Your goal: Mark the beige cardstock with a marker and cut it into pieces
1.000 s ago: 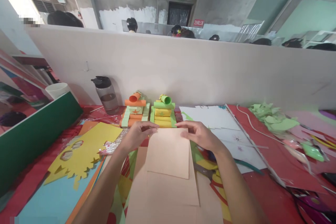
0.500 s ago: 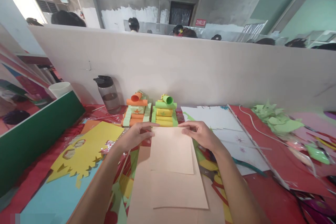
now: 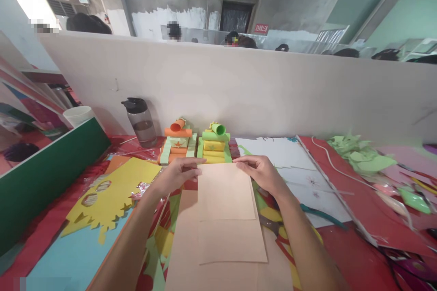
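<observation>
Both my hands are at the far edge of a peach paper sheet (image 3: pixel 227 195), which lies in two layers, the upper one shorter. My left hand (image 3: pixel 180 175) pinches its far left corner between thumb and fingers. At the far right corner, my right hand (image 3: pixel 261 173) grips the paper the same way. Beneath it rests a larger peach sheet (image 3: pixel 184 241). Just beyond my hands stand two rolled-paper models, an orange one (image 3: pixel 178 143) and a green and yellow one (image 3: pixel 214 143). Partly hidden by my right forearm are scissors (image 3: pixel 271 224) with dark blades.
A yellow cut-out sheet (image 3: pixel 126 186) and blue paper (image 3: pixel 78 250) lie left. Behind them stand a water bottle (image 3: pixel 140 122) and a green board (image 3: pixel 51 186). White drawn sheets (image 3: pixel 290 177), a teal-handled tool (image 3: pixel 324 216) and green paper scraps (image 3: pixel 362 157) are right. A white partition (image 3: pixel 239 91) rises behind.
The paper's upper layer has shifted slightly to the right and its near edge sits a little farther away. The lower layer's near edge has also moved away slightly. Both hands keep their hold.
</observation>
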`<action>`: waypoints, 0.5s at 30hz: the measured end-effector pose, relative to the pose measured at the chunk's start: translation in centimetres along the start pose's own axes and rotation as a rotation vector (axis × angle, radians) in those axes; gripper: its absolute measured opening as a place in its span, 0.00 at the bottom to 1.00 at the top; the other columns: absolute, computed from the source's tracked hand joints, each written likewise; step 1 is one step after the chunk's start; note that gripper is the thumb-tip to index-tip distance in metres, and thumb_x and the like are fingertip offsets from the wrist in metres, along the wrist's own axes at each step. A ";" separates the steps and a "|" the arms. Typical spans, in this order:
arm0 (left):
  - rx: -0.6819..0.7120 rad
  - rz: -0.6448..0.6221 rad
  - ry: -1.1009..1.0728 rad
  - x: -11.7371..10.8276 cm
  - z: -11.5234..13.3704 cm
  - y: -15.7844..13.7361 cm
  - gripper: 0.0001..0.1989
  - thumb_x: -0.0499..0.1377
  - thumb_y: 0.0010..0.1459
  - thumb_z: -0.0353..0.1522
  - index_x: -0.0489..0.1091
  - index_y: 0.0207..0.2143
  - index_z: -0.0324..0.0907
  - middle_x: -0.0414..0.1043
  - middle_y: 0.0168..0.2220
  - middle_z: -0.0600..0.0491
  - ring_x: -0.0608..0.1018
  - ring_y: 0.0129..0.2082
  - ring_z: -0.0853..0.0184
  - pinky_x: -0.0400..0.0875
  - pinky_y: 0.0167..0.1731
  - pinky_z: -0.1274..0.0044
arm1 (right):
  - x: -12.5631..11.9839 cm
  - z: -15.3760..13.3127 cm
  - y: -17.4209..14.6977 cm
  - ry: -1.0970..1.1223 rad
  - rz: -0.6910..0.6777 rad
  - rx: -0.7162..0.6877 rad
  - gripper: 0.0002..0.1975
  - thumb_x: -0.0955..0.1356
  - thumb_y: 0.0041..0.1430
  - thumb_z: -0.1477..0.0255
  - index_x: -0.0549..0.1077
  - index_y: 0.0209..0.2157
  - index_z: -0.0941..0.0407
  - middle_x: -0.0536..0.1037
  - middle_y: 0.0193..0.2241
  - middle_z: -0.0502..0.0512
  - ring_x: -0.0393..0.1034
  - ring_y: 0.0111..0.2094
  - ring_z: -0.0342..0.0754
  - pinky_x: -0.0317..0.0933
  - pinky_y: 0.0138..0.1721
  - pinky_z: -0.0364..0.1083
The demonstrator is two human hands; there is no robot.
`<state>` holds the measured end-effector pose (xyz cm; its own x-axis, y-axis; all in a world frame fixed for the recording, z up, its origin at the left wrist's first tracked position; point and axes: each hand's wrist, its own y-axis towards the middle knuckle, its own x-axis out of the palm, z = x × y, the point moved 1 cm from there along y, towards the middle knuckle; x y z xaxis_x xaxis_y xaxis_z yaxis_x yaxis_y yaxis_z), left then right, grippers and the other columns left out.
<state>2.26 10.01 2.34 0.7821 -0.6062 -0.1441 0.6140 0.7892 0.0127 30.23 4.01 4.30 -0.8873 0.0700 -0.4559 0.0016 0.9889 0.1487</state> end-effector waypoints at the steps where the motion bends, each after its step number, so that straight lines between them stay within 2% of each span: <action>1: -0.001 0.009 0.006 0.0 0.0 0.0 0.27 0.64 0.58 0.42 0.71 0.59 0.44 0.76 0.34 0.53 0.76 0.35 0.67 0.76 0.43 0.71 | 0.0 -0.1 0.0 -0.008 0.002 0.001 0.14 0.70 0.59 0.58 0.82 0.38 0.53 0.83 0.40 0.53 0.76 0.39 0.54 0.66 0.37 0.48; 3: -0.012 0.013 0.035 0.1 0.0 0.0 0.28 0.64 0.58 0.43 0.70 0.60 0.45 0.77 0.36 0.53 0.77 0.35 0.66 0.76 0.43 0.71 | 0.1 -0.4 -0.1 -0.029 -0.002 -0.002 0.14 0.70 0.60 0.58 0.82 0.38 0.52 0.84 0.39 0.53 0.76 0.39 0.53 0.66 0.37 0.48; 7: -0.017 0.009 0.078 0.2 -0.2 0.2 0.22 0.64 0.58 0.43 0.77 0.53 0.45 0.80 0.45 0.48 0.79 0.43 0.60 0.75 0.45 0.70 | 0.4 -0.4 0.0 -0.022 -0.021 -0.014 0.13 0.69 0.61 0.60 0.81 0.38 0.52 0.83 0.39 0.52 0.76 0.39 0.53 0.67 0.39 0.48; 12: -0.002 0.039 0.110 0.3 -0.4 0.5 0.21 0.64 0.57 0.43 0.78 0.51 0.46 0.80 0.46 0.49 0.79 0.39 0.62 0.76 0.40 0.73 | 0.6 -0.1 0.1 -0.025 -0.033 -0.025 0.14 0.68 0.62 0.60 0.81 0.39 0.52 0.83 0.37 0.52 0.75 0.38 0.52 0.67 0.40 0.48; 15: -0.005 0.035 0.116 0.3 -0.3 0.5 0.20 0.65 0.57 0.42 0.78 0.50 0.46 0.80 0.45 0.49 0.79 0.41 0.61 0.75 0.41 0.74 | 0.6 -0.1 0.1 -0.019 -0.045 -0.023 0.14 0.68 0.62 0.60 0.81 0.40 0.53 0.82 0.36 0.53 0.75 0.39 0.52 0.67 0.41 0.49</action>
<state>2.79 10.29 1.97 0.7857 -0.5627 -0.2569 0.5855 0.8105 0.0153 29.61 4.18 4.15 -0.8770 0.0280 -0.4796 -0.0491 0.9878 0.1475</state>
